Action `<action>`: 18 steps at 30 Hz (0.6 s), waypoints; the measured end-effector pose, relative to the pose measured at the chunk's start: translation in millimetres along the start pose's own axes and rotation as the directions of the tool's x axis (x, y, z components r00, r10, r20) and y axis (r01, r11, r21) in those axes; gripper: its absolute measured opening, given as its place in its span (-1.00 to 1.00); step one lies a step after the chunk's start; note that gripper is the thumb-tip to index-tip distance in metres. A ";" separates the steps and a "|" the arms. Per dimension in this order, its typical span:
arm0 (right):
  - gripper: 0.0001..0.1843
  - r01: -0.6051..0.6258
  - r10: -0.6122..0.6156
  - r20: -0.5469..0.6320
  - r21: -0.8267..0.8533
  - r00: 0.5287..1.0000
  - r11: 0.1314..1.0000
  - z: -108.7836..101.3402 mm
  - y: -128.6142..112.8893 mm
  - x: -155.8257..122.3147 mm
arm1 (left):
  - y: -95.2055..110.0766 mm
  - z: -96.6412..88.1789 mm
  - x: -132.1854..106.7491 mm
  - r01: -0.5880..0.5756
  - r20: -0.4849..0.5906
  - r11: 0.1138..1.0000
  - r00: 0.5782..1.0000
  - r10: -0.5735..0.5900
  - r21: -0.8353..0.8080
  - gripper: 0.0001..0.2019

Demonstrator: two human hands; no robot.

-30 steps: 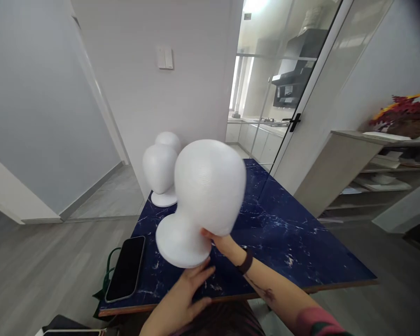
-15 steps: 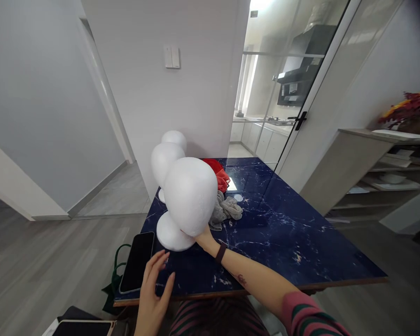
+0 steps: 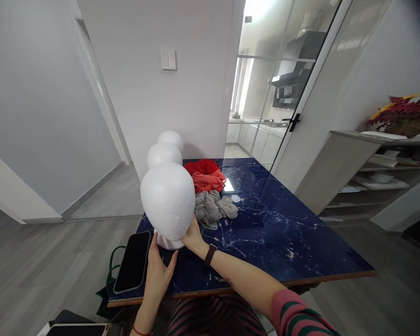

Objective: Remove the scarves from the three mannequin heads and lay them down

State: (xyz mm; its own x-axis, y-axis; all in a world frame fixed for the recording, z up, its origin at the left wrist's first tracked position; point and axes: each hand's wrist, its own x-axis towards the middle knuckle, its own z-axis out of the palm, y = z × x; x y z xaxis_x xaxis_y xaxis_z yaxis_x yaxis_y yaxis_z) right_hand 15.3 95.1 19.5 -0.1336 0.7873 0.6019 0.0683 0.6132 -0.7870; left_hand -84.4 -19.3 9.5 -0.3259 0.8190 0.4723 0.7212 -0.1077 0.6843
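Observation:
The nearest white foam mannequin head (image 3: 168,198) stands on the table at its left side, the face not showing. My right hand (image 3: 192,235) is closed round its neck, with the fingers hidden behind the foam. My left hand (image 3: 158,266) cups the front of the round foam base (image 3: 166,241), its fingers on the left and the thumb on the right. Behind stand a second foam head (image 3: 164,154) and a third foam head (image 3: 171,138). Grey crumpled cloth (image 3: 210,207) lies right of my right hand, with red cloth (image 3: 208,179) beyond it.
A dark phone (image 3: 133,261) lies near the left edge of the blue marbled table (image 3: 266,233). Green bag handles (image 3: 112,266) show beside that edge. Another device (image 3: 77,329) sits low at the left. A shelf unit (image 3: 357,163) stands to the right, near a glass door (image 3: 266,93).
The nearest foam head has shifted left and turned in my right hand. My left hand has moved up from the table's front onto the base. More of the red and grey cloth shows.

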 end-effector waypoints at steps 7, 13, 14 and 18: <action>0.12 0.004 0.029 0.155 -0.206 0.987 0.979 -33.5 -5.2 -8.0 | -0.4 -3.9 -0.9 -0.070 -0.056 0.996 0.996 0.073 0.063 -0.33; -0.22 0.147 -0.006 0.256 -0.537 0.967 0.830 -109.6 15.3 6.8 | 43.7 1.2 -12.4 -0.386 -0.218 0.914 0.888 0.405 0.126 -0.71; -0.23 0.173 0.010 0.297 -0.584 0.955 0.793 -120.5 23.8 13.4 | 56.8 11.2 -9.8 -0.476 -0.142 0.875 0.863 0.484 0.088 -0.71; -0.23 0.215 0.079 0.440 -0.578 0.894 0.787 -146.1 58.6 34.5 | 104.5 74.6 22.1 -0.746 0.109 0.666 0.660 0.744 -0.029 -0.71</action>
State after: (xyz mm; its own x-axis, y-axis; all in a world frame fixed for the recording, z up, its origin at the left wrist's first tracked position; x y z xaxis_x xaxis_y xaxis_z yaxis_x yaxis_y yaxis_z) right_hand 159.2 167.6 14.0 -0.5494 0.7244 0.4164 0.5965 0.6890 -0.4117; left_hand 29.4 29.6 50.0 0.3879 0.5217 0.7598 0.7052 -0.6988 0.1197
